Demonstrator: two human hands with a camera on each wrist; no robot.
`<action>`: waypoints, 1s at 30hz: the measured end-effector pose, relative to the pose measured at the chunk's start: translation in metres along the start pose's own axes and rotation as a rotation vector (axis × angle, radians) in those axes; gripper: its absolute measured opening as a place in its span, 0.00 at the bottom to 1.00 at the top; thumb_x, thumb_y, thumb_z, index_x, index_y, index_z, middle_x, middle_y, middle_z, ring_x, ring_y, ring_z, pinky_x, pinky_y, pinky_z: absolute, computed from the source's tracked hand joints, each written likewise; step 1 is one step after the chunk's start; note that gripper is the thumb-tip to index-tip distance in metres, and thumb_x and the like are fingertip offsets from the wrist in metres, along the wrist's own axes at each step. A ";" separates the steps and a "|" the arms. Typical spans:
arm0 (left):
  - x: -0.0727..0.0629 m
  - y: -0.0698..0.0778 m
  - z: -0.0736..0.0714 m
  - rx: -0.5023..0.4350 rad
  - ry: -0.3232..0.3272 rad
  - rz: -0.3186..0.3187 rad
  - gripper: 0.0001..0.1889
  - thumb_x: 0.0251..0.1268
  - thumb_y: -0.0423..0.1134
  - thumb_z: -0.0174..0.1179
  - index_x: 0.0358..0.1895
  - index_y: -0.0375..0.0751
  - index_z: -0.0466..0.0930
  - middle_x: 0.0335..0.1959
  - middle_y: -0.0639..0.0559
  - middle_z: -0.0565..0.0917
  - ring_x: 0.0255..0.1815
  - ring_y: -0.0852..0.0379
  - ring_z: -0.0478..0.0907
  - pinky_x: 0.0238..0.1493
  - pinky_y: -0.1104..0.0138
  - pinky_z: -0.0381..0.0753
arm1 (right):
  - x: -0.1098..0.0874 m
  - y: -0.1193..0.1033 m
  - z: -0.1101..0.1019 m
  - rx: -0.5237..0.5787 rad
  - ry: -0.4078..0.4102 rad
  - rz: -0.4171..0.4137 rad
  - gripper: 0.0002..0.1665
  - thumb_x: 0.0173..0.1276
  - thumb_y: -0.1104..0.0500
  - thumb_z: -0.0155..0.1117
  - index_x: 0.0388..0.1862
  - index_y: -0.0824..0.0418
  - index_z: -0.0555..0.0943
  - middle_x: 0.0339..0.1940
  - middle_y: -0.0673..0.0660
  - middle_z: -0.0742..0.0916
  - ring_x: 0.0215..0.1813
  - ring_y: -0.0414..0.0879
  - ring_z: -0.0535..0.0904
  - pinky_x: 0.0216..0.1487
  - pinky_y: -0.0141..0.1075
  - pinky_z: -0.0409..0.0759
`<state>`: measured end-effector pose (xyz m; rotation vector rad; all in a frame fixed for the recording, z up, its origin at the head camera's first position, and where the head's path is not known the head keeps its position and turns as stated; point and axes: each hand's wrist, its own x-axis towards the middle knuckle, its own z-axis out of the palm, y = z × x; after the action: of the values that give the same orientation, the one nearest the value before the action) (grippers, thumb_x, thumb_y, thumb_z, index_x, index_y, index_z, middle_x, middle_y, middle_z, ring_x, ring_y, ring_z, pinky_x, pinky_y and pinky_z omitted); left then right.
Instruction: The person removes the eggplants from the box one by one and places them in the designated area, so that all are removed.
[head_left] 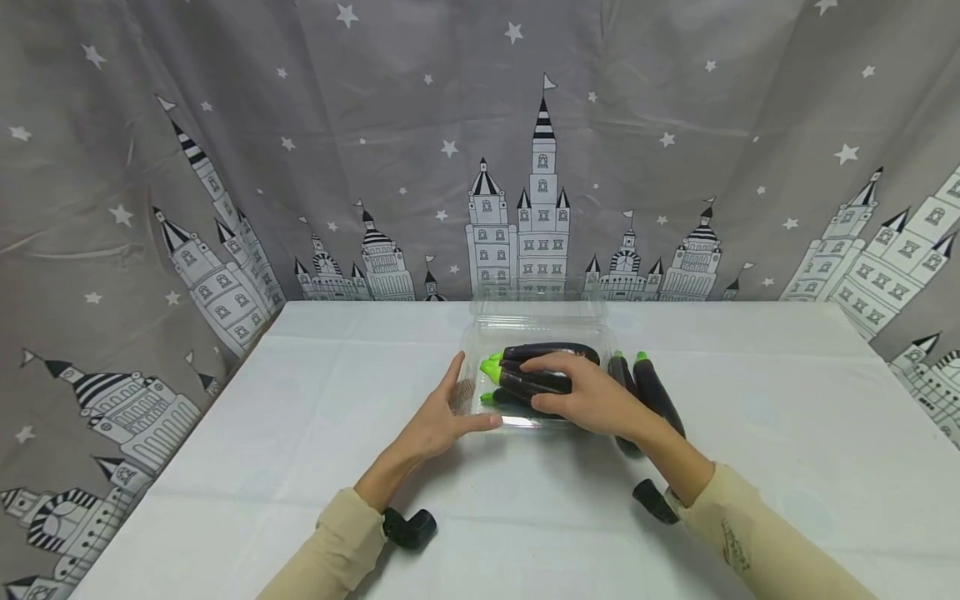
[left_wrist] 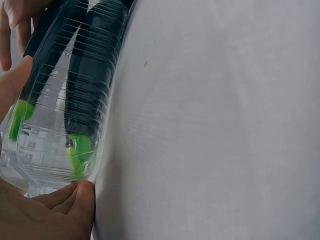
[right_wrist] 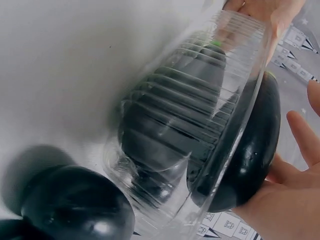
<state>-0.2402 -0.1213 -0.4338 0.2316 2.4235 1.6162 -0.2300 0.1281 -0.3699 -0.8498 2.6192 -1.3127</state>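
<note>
White tabletop (head_left: 810, 417) bears five eggplants (head_left: 658, 396), one container (head_left: 519, 422)

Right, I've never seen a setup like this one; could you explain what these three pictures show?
No machine here: a person is at work, barehanded. The view with the castle curtain behind comes from a camera on the head; the other two come from wrist cameras, probably the black pieces by the cuffs. On the white-covered table stands an open clear plastic box with eggplants in it; two more lie beside it, to the right. The left hand is spread against the box's left end. The right hand is over the eggplants inside; whether it grips one, I cannot tell.
</note>
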 end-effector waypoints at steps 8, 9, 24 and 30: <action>0.001 0.002 0.000 0.021 0.008 -0.014 0.61 0.50 0.50 0.76 0.81 0.56 0.38 0.77 0.35 0.55 0.77 0.38 0.49 0.71 0.41 0.50 | -0.002 0.004 0.000 -0.032 0.012 0.017 0.29 0.63 0.66 0.68 0.65 0.62 0.77 0.65 0.59 0.78 0.69 0.56 0.69 0.67 0.55 0.65; 0.001 0.002 0.000 0.020 0.007 -0.014 0.61 0.50 0.50 0.76 0.81 0.56 0.38 0.76 0.35 0.56 0.77 0.38 0.49 0.71 0.41 0.50 | -0.002 0.005 0.000 -0.039 0.013 0.015 0.30 0.62 0.67 0.67 0.65 0.62 0.77 0.65 0.59 0.78 0.69 0.56 0.69 0.67 0.55 0.65; 0.000 -0.001 0.000 0.004 0.004 -0.008 0.62 0.49 0.51 0.76 0.81 0.56 0.38 0.77 0.35 0.55 0.77 0.39 0.49 0.71 0.41 0.49 | -0.003 0.009 -0.001 -0.076 0.006 -0.015 0.30 0.63 0.71 0.64 0.65 0.61 0.77 0.65 0.58 0.79 0.70 0.57 0.68 0.67 0.56 0.65; 0.000 -0.001 -0.001 0.001 0.000 0.000 0.62 0.49 0.51 0.76 0.81 0.56 0.38 0.77 0.36 0.54 0.77 0.39 0.49 0.71 0.42 0.49 | -0.004 0.011 -0.002 -0.051 0.018 0.001 0.29 0.64 0.71 0.64 0.65 0.61 0.77 0.66 0.59 0.78 0.71 0.58 0.66 0.68 0.56 0.64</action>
<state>-0.2405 -0.1222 -0.4348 0.2321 2.4246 1.6148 -0.2324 0.1369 -0.3773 -0.8483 2.6772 -1.2636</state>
